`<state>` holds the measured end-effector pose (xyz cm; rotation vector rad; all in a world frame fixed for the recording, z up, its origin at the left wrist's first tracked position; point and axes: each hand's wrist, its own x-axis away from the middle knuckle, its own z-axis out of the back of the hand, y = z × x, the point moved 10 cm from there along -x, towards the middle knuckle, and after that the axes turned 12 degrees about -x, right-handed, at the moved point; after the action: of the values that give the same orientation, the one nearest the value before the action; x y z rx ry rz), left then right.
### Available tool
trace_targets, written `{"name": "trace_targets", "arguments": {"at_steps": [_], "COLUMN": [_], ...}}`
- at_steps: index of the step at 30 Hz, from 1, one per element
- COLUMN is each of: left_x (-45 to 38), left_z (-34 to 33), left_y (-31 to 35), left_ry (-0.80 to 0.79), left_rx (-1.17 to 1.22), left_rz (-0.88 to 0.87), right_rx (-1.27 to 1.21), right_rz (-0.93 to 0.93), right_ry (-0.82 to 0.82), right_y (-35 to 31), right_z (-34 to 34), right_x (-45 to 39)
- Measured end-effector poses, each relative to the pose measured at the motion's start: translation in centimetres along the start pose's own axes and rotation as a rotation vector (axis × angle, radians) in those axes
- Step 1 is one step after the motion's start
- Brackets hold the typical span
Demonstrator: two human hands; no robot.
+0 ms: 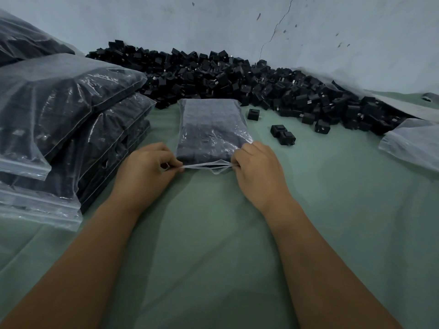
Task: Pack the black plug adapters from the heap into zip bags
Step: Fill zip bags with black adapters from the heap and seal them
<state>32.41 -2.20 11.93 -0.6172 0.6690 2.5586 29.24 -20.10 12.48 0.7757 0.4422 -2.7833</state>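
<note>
A clear zip bag [211, 129] filled with black plug adapters lies flat on the green cloth [213, 245], its mouth toward me. My left hand [147, 169] pinches the left end of the bag's zip strip. My right hand [256, 169] pinches the right end of the same strip. The strip is stretched between them, with a gap showing along it. A long heap of loose black adapters [237, 79] runs along the wall behind the bag. Three stray adapters [282, 134] lie on the cloth to the right of the bag.
A stack of filled zip bags [66, 119] stands at the left. Empty clear bags [413, 143] lie at the right edge. A pale, cracked wall [261, 27] closes off the back.
</note>
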Motion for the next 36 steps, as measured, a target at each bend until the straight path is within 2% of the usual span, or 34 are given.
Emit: {"name": "trace_targets", "arguments": {"at_steps": [4, 9, 17, 22, 28, 36], "left_x": [0.0, 0.1, 0.1, 0.0, 0.1, 0.1], "left_z": [0.0, -0.1, 0.0, 0.1, 0.2, 0.3], "left_y": [0.2, 0.7, 0.5, 0.6, 0.9, 1.1], "left_ry": [0.01, 0.0, 0.024, 0.035, 0.044, 0.05], "left_rx": [0.017, 0.041, 0.071, 0.085, 0.115, 0.101], "left_rz": [-0.019, -0.062, -0.04, -0.033, -0.058, -0.054], "right_rx": [-0.012, -0.048, -0.084, -0.066, -0.079, -0.129], "right_rz": [0.058, -0.027, -0.024, -0.056, 0.039, 0.035], "right_ry": [0.01, -0.006, -0.007, -0.061, 0.006, 0.024], "right_y": [-1.3, -0.1, 0.2, 0.3, -1.3, -1.2], "right_z": [-0.3, -0.5, -0.5, -0.9, 0.0, -0.1], "right_x": [-0.1, -0.2, -0.3, -0.5, -0.2, -0.1]}}
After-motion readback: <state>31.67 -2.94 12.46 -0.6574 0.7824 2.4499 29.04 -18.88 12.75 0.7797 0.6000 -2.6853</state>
